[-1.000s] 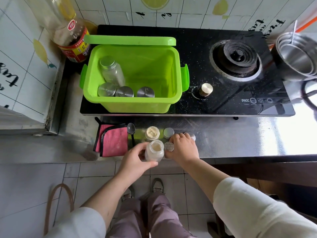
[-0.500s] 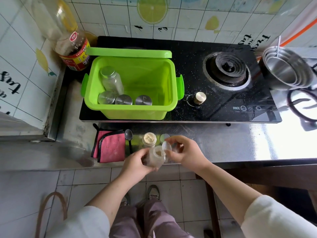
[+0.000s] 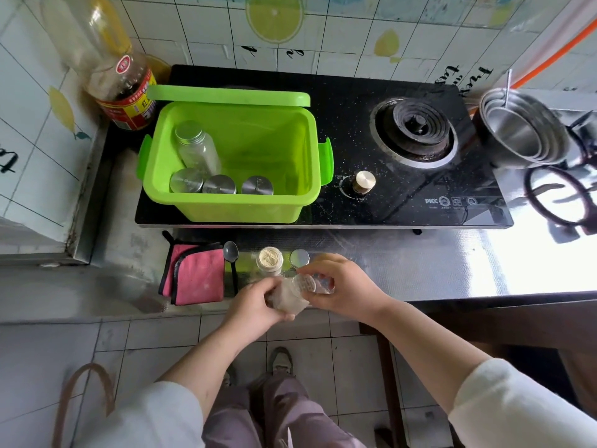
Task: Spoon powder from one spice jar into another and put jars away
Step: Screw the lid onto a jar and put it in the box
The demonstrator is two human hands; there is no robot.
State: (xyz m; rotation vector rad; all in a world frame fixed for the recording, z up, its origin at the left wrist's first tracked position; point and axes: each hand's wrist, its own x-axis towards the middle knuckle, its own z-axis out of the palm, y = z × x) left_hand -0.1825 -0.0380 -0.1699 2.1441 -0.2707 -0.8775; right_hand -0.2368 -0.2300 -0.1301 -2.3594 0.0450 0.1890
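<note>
Head view, left hand: your left hand [image 3: 255, 305] curls round the held jar [image 3: 287, 299], tilting its mouth rightward at the counter [image 3: 420, 270] edge.
Head view, right hand: your right hand [image 3: 345, 286] pinches the sifter cap [image 3: 305, 282] against that mouth.
Head view, second jar: the open powder jar [image 3: 270, 258] stands just behind your hands, with a metal lid [image 3: 299, 257] beside it.

green bin [image 3: 232, 208] open above with room in its right half, capped jars [image 3: 221, 185] crowd its left, cloth [image 3: 197, 276], spoon [image 3: 231, 263], open jar [image 3: 270, 260] and lid [image 3: 299, 257] line the near counter [image 3: 436, 270], bare to the right
</note>
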